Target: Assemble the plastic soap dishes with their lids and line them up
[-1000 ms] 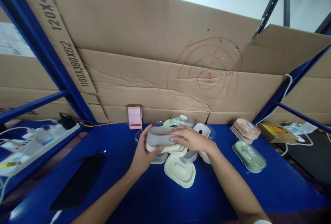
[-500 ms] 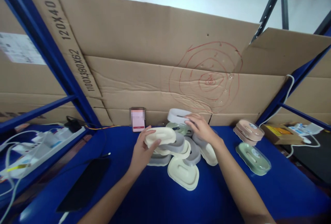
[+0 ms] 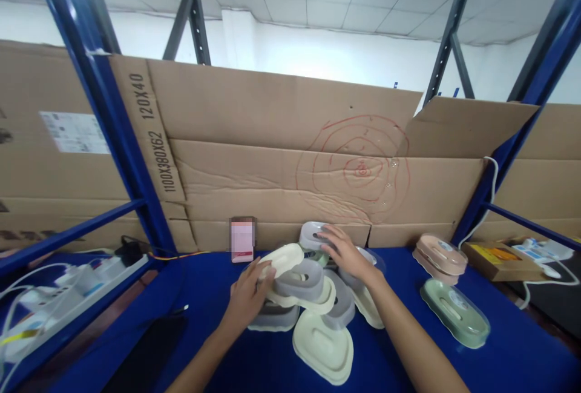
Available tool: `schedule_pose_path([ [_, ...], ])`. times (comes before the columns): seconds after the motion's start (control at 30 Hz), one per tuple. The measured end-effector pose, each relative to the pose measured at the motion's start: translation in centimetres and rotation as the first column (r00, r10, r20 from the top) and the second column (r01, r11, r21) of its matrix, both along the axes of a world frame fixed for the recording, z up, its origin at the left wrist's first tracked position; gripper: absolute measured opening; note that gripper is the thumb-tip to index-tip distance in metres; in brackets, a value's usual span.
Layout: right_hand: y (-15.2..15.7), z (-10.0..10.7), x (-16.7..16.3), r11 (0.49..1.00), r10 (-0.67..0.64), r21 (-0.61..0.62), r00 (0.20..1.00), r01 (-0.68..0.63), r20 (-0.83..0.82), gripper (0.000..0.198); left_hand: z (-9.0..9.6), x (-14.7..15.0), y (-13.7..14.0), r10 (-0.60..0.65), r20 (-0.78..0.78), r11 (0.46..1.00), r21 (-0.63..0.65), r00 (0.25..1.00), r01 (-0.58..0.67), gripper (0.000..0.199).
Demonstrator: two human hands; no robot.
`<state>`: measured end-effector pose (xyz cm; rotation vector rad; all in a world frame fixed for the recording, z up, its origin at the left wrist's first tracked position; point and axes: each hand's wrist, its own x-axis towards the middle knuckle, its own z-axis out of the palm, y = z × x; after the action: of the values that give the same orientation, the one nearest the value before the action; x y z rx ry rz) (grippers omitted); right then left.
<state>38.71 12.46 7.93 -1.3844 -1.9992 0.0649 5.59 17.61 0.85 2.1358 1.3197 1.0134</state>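
My left hand [image 3: 249, 291] grips the near left end of a cream rounded plastic piece [image 3: 285, 258], whose far end tilts up to the right above the pile. My right hand [image 3: 345, 254] reaches to the back of the pile, fingers apart, at the right side of a pale grey-white plastic piece [image 3: 311, 234]. Contact between them is hard to make out. Below lie a grey piece [image 3: 302, 281] with a slot, another grey piece [image 3: 340, 308], and a cream rounded tray [image 3: 323, 347] nearest me. A green piece under the pale one is mostly hidden.
On the right of the blue table stand a pink case [image 3: 440, 255] and a green case [image 3: 456, 313] with clear covers. A phone [image 3: 242, 240] leans against the cardboard wall [image 3: 254, 187]. At left are a dark tablet-like slab [image 3: 147, 353] and a power strip [image 3: 91, 299] with cables.
The view has tipped upward. The cream piece in my left hand has turned, its right end now higher. My right hand stays by the pale piece, fingers more spread.
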Motion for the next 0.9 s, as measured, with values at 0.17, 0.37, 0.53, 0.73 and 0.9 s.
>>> schedule_pose_path([
  [0.17,0.4,-0.8,0.6,0.998,-0.045,-0.032,0.999,0.045,-0.016,0.046,-0.6,0.0,0.4,-0.041,0.071,0.997,-0.055,0.997,0.045,0.061],
  [0.37,0.5,-1.2,1.0,0.996,-0.054,-0.069,0.995,0.049,-0.080,0.049,-2.4,-0.2,2.2,-0.027,0.170,0.998,-0.045,0.985,0.035,0.067],
  [0.53,0.8,-1.1,1.5,0.998,-0.042,-0.046,0.994,0.037,-0.101,0.045,-3.1,-0.3,3.5,-0.026,0.187,0.998,-0.056,0.982,0.037,0.075],
  [0.73,0.2,-0.6,1.8,0.997,-0.054,-0.067,0.993,0.047,-0.105,0.049,-2.3,0.2,2.3,-0.017,0.240,0.999,-0.027,0.971,0.024,0.073],
  [0.9,-0.3,0.7,1.8,0.996,-0.055,-0.079,0.994,0.048,-0.092,0.050,-1.4,0.4,1.6,-0.011,0.244,1.000,-0.005,0.970,0.012,0.070],
])
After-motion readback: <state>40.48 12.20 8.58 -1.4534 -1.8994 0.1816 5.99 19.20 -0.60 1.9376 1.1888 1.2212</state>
